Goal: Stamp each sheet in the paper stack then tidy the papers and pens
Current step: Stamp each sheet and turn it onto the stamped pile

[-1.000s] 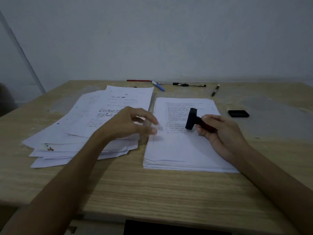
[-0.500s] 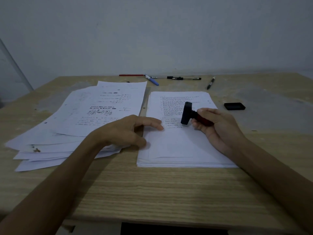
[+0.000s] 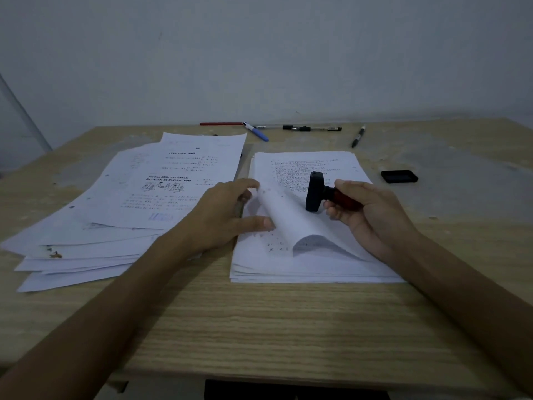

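A neat paper stack point(image 3: 311, 267) lies in the middle of the wooden desk. Its top sheet point(image 3: 288, 215) is curled up off the stack from the left edge, pinched between thumb and fingers of my left hand point(image 3: 227, 215). My right hand point(image 3: 366, 209) holds a stamp point(image 3: 317, 194) with a red handle and black head, tilted sideways just above the stack. A loose spread pile of sheets point(image 3: 129, 203) lies to the left, with a blue stamp mark on its top page. Several pens point(image 3: 302, 128) lie along the far edge.
A black ink pad point(image 3: 399, 176) sits to the right of the stack. A blue-capped pen point(image 3: 256, 131), a red pen point(image 3: 220, 123) and a black pen point(image 3: 358, 136) lie at the back near the wall. The bare desk front point(image 3: 274, 327) stretches toward me.
My left hand moved from the left pile onto the stack's left edge and lifted the top sheet, which now curls upward. The right hand with the stamp stayed nearly in place.
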